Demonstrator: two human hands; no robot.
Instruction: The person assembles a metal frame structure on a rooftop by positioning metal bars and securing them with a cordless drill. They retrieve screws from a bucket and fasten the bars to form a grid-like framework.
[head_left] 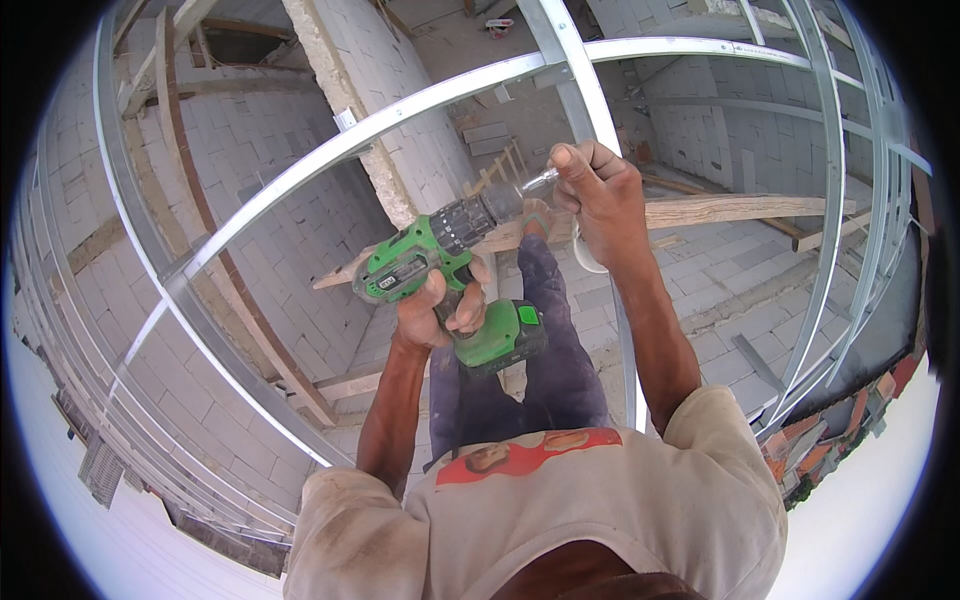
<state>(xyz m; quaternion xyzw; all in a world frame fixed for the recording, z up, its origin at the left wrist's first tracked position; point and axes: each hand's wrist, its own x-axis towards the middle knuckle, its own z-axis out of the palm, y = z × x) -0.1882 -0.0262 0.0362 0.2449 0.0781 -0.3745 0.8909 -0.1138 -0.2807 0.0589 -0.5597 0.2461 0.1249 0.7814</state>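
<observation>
My left hand (440, 310) is wrapped tight round the grip of the green cordless drill (450, 270), which sits just left of the middle of the view, its black chuck aimed toward two o'clock. My right hand (600, 195) is closed at one o'clock from the drill, fingers clamped where the upright metal stud (585, 110) crosses the long horizontal metal channel (400, 115), pinching the joint at the bit's tip.

The drill, I judge, is nose-light and bottom-heavy: the battery pack (505, 340) hangs below my fist at about five o'clock and carries most of the weight, so the pistol grip is the right place to hold it (the chuck is knurled and would turn in the palm). The housing looks hard plastic, dusty, probably not slick. The channel is thin sheet metal, light but springy, with edges I would expect to be sharp; it wants holding on its flat face close to the joint, or it will likely flex away from the bit.

Hard to make out: the bit (538, 180) is a pale blur, and I cannot tell whether a screw is on it. My right fingers hide the joint itself. My trigger finger is buried behind the drill body. A thin white loop (580, 255) curves below my right wrist; I cannot tell what it is. Beneath my arms are my dark trousers (560, 350) and a timber plank (730, 210) lying across the pale block floor (720, 290), toward three o'clock.
</observation>
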